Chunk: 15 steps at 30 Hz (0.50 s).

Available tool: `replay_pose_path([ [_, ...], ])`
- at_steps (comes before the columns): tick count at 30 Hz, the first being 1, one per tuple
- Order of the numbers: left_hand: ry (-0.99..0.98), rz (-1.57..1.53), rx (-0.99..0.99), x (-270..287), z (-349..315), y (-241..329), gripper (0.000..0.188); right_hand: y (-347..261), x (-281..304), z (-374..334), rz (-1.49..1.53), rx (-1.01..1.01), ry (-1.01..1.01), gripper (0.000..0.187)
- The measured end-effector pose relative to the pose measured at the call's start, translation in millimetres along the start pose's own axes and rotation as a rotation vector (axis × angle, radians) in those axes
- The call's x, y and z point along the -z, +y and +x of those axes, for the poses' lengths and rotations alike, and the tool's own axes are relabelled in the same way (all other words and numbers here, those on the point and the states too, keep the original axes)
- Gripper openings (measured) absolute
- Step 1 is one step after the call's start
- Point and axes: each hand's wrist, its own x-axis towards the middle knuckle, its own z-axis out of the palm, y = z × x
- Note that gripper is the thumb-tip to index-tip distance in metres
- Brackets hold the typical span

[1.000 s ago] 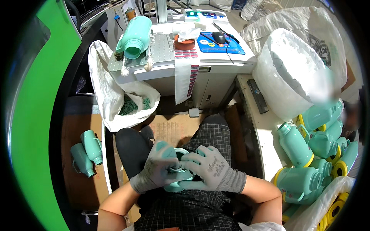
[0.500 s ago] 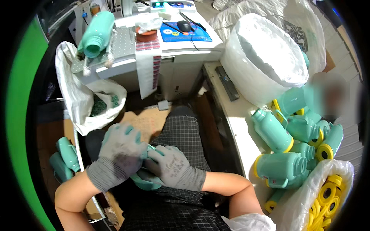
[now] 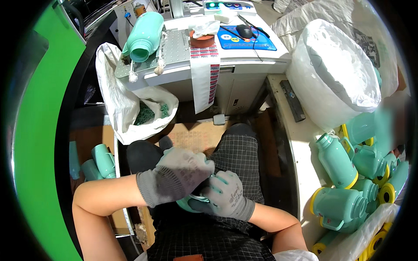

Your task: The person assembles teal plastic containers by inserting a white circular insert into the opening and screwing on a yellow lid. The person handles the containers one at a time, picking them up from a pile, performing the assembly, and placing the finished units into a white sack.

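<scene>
Left hand (image 3: 185, 168) farther across, curled, grip unclear — right hand (image 3: 226, 195) gripping a green flask (image 3: 185, 205)

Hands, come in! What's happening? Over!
Right hand at green container's rim. Left hand curled close by, grip unclear. Container mostly hidden by both hands. Green bottles piled at right.

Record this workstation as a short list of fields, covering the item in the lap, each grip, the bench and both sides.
Lap item: mint-green vessel, mostly covered
Left grip: gray-gloved, fingers curled above the vessel; contact hidden
Right grip: gray-gloved, holding the vessel near its rim
Bench: mint-green jug lying on a perforated plate; black mouse on a blue pad
Left side: white sack with green scraps
Right side: heaped mint-green jugs, several with yellow bases
</scene>
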Motion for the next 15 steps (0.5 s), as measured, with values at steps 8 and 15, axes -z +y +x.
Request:
replay_pose_path([
  [8, 0.595, -1.333, 0.361, -83.8, 80.0, -134.1, 0.075, 45.5, 9.4, -65.1, 0.108, -0.054, 0.22, 0.042],
  [15, 0.64, -1.201, 0.86, -165.9, 169.6, -263.5, 0.074, 53.7, 45.1, -97.9, 0.239, -0.205, 0.084, 0.059],
])
